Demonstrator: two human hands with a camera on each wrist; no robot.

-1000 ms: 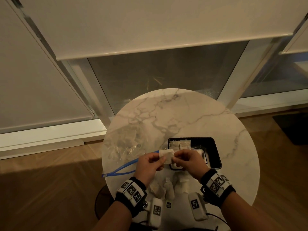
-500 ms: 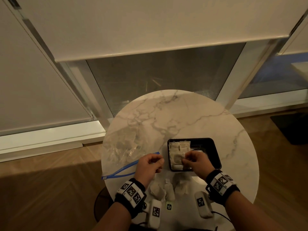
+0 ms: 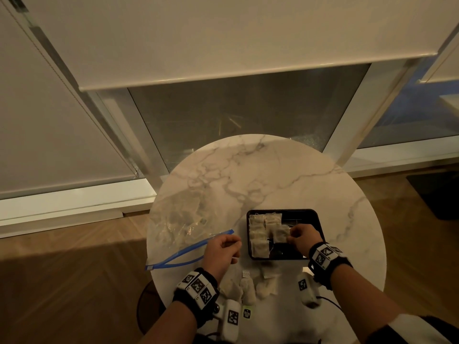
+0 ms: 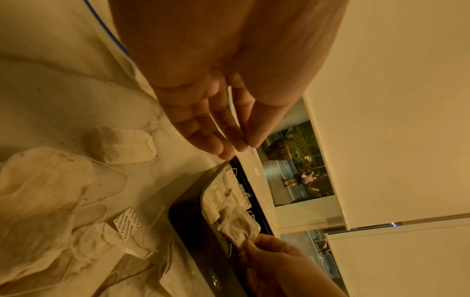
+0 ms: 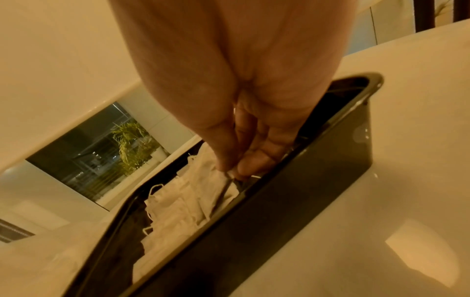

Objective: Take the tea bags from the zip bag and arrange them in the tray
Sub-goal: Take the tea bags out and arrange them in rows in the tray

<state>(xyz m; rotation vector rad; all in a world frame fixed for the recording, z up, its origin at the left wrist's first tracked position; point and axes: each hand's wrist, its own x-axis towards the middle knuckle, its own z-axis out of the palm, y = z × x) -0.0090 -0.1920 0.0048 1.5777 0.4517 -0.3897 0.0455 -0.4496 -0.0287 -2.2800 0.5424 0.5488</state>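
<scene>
A black tray (image 3: 315, 217) sits on the round marble table (image 3: 260, 175), with several white tea bags (image 3: 259, 234) laid in rows in its left part. My right hand (image 3: 290, 235) is over the tray and pinches one tea bag (image 3: 279, 233) between thumb and fingers, low among the others; the right wrist view shows this pinch (image 5: 231, 170) on the tea bag (image 5: 203, 180). My left hand (image 3: 236, 247) hovers left of the tray, fingers relaxed and empty (image 4: 236, 148). The clear zip bag (image 3: 181, 219) with a blue zip (image 3: 188, 252) lies to the left.
Several loose tea bags (image 3: 248, 286) with strings and paper tags lie at the table's near edge, between my wrists. The tray's right half (image 3: 303, 219) is bare black. A window and a roller blind stand beyond the table; wooden floor surrounds it.
Both hands held one tea bag together above the tray's left edge. The left hand let go and drew back left; the right hand carried the tea bag down into the tray.
</scene>
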